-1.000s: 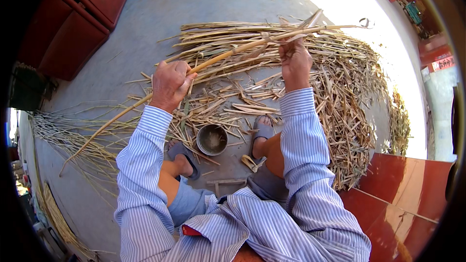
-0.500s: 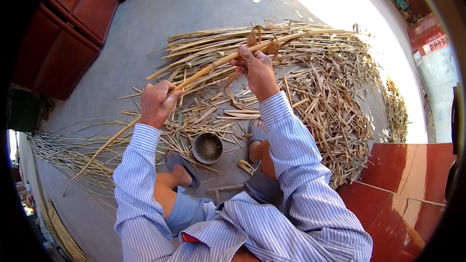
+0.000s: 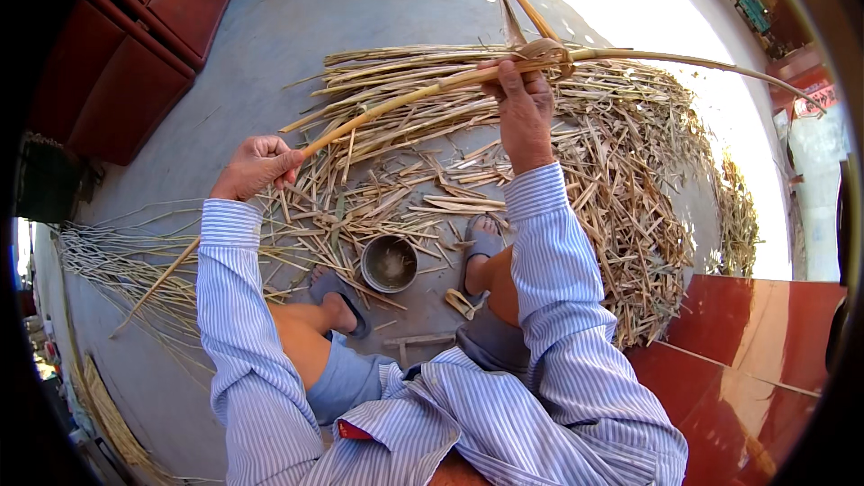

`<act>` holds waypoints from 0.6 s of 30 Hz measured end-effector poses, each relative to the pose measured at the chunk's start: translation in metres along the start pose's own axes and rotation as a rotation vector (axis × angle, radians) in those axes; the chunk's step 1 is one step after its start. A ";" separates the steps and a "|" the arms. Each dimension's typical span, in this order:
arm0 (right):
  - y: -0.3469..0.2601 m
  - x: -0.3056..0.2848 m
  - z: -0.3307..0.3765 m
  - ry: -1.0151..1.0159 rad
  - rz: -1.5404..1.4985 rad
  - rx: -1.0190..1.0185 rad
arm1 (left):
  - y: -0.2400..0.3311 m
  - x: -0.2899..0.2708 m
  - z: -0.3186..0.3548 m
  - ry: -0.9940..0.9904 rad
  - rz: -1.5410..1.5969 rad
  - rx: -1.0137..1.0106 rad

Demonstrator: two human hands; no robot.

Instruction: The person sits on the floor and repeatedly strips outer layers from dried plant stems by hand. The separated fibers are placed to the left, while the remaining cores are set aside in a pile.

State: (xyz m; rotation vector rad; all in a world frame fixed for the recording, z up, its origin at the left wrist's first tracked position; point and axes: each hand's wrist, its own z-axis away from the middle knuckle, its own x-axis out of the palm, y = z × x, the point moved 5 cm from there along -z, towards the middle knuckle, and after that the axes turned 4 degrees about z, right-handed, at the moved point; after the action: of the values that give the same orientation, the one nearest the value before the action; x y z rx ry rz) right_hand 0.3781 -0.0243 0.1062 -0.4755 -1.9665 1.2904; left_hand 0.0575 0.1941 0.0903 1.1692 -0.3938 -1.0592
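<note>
A long yellow dry stalk (image 3: pixel 396 108) runs slantwise between my hands. My left hand (image 3: pixel 255 166) is closed around it at the left, and its thin end appears to carry on past my forearm to the lower left. Farther up and right, my right hand (image 3: pixel 524 112) pinches the stalk at a joint, where a dry leaf sheath (image 3: pixel 549 56) curls loose. Beyond that joint, one piece sticks up toward the far side and a thinner one reaches far right. Below lie a row of straight stalks (image 3: pixel 396 72) and a heap of dry husks (image 3: pixel 621 207).
A small round pot (image 3: pixel 389 264) stands between my sandalled feet, beside a small pale wooden piece (image 3: pixel 460 303). Thin branching stems (image 3: pixel 135 274) spread at left. Red panelled furniture (image 3: pixel 126 81) lines the far left; a red-and-tan surface (image 3: pixel 729 351) is at near right.
Both hands have moved apart, the left outward left and the right to the right and farther away. The stalk has shifted along, and its forked far end now shows beyond my right hand.
</note>
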 end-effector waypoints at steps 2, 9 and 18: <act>-0.003 -0.024 -0.007 0.061 -0.086 -0.001 | -0.008 -0.007 0.003 0.058 -0.078 0.039; 0.025 0.042 0.029 -0.141 -0.053 0.195 | 0.076 0.074 0.004 0.282 -0.307 0.558; -0.004 -0.072 -0.005 0.247 -0.204 -0.005 | 0.048 0.027 -0.004 0.292 -0.209 0.455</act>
State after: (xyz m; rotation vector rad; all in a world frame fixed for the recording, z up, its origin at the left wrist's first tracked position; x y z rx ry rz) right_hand 0.4304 -0.0693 0.0843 -0.4036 -1.7622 1.0474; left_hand 0.0959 0.1738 0.1239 1.7778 -0.2919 -0.9830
